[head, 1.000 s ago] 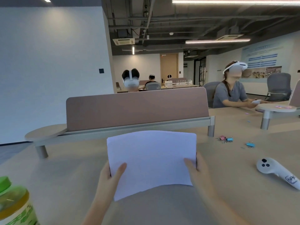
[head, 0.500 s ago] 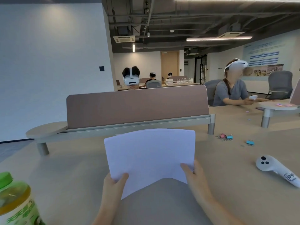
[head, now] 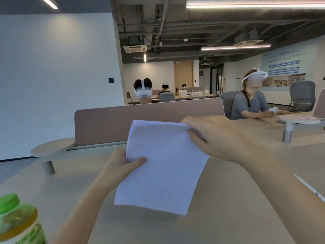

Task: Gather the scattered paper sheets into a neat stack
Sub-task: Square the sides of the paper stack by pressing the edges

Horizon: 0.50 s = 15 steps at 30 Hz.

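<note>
Paper stack [head: 163, 166] — both hands gripping.

Matt white paper sheets [head: 163, 166]; smooth matt wood-look tabletop [head: 228, 217]; cloth-covered screen [head: 112, 127]; glossy plastic bottle [head: 19, 224], green cap.

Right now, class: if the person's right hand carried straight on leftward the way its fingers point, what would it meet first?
The right hand already pinches the paper stack at its top right corner, so it would press into the sheets first. The pink desk divider stands behind; depth is unclear.

Head view, facing forward, close over desk [head: 228, 217]
</note>
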Each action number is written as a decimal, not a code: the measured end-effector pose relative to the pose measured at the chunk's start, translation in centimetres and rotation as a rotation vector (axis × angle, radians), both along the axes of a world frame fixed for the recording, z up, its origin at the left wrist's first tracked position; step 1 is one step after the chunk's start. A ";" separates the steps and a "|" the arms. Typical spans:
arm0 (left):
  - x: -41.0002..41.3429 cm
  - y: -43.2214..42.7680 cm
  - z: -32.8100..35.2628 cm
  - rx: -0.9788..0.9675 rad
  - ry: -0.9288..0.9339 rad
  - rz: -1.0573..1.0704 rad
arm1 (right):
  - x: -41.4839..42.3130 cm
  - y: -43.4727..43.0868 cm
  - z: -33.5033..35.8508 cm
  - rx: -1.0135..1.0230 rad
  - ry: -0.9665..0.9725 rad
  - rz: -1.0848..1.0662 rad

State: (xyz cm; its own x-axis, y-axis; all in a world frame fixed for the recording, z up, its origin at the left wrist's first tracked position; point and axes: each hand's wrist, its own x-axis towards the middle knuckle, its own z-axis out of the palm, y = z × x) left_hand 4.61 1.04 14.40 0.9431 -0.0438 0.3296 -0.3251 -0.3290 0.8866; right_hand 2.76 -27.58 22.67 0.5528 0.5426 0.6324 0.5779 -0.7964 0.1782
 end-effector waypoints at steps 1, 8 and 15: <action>0.1 -0.5 -0.5 -0.053 0.022 0.011 | 0.3 0.2 0.5 -0.014 -0.034 0.017; 1.3 -2.5 -5.4 -0.342 0.029 0.203 | 3.9 -0.7 -7.8 0.826 0.345 0.203; 2.4 -4.6 -9.0 -0.364 -0.012 0.221 | 4.6 2.8 -16.5 1.373 0.622 0.238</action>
